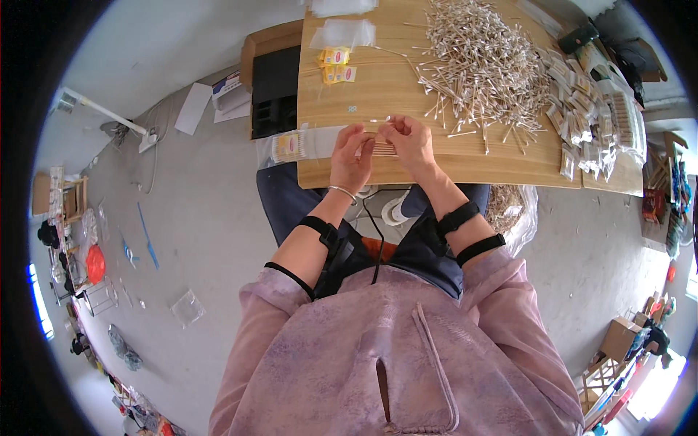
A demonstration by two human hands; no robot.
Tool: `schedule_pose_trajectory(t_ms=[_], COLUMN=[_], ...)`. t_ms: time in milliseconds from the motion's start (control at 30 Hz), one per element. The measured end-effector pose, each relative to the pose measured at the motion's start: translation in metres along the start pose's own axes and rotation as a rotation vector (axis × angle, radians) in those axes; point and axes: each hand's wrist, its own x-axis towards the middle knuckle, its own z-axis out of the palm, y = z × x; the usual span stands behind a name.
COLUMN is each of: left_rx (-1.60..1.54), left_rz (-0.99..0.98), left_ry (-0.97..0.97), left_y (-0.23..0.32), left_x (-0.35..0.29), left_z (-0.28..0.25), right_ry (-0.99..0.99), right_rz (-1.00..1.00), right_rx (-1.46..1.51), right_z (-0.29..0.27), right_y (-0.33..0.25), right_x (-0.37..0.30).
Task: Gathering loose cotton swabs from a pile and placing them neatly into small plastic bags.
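Both my hands meet over the near edge of the wooden table. Between them lies a row of parallel cotton swabs (384,149). My left hand (352,161) is closed on the left ends of these swabs, its thumb and fingers bent around them. My right hand (411,147) is closed too, its fingertips pinched at the row's right side; white swab tips show just beyond them. How many swabs each hand grips is hidden by the fingers. Left of my left hand, a transparent plastic bag (289,147) with swabs and a yellow label lies flat at the table's corner.
A large heap of loose cotton swabs (483,58) covers the far middle of the table (396,87). Packed swab bags (582,109) are piled at the right. Yellow label cards (337,65) and empty plastic sleeves (345,33) lie far left. A dark open box (275,87) stands beside the table.
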Motion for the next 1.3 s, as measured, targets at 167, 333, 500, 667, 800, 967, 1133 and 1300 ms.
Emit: schedule_pose_trajectory(t_ms=[167, 333, 500, 667, 800, 967, 1133, 1300], left_rx=[-0.006, 0.002, -0.076, -0.059, -0.018, -0.109, 0.065, 0.255], left_rz=[-0.023, -0.029, -0.115, -0.075, -0.052, -0.12, -0.06, -0.02], left_ry=[-0.016, -0.039, -0.048, -0.027, 0.027, 0.073, 0.018, 0.052], left_y=[0.003, 0.003, 0.001, -0.002, 0.0, -0.01, -0.003, 0.004], left_x=[0.001, 0.001, -0.001, 0.0, 0.003, 0.001, 0.0, 0.004], left_z=[-0.002, 0.0, -0.002, -0.005, -0.002, 0.001, -0.002, -0.001], right_ry=[-0.049, -0.077, 0.08, 0.614, 0.705, 0.85, 0.465, 0.062], right_rz=[0.076, 0.074, 0.04, 0.285, 0.503, 0.37, -0.043, -0.124], right_rx=[0.097, 0.084, -0.061, -0.198, -0.805, -1.079, -0.721, -0.703], right_z=[-0.01, -0.021, -0.076, -0.205, -0.315, -0.312, -0.205, -0.115], right_y=[-0.017, -0.015, -0.017, 0.009, 0.073, 0.095, 0.004, -0.007], right_x=[0.006, 0.008, -0.011, -0.064, -0.116, -0.133, -0.072, -0.011])
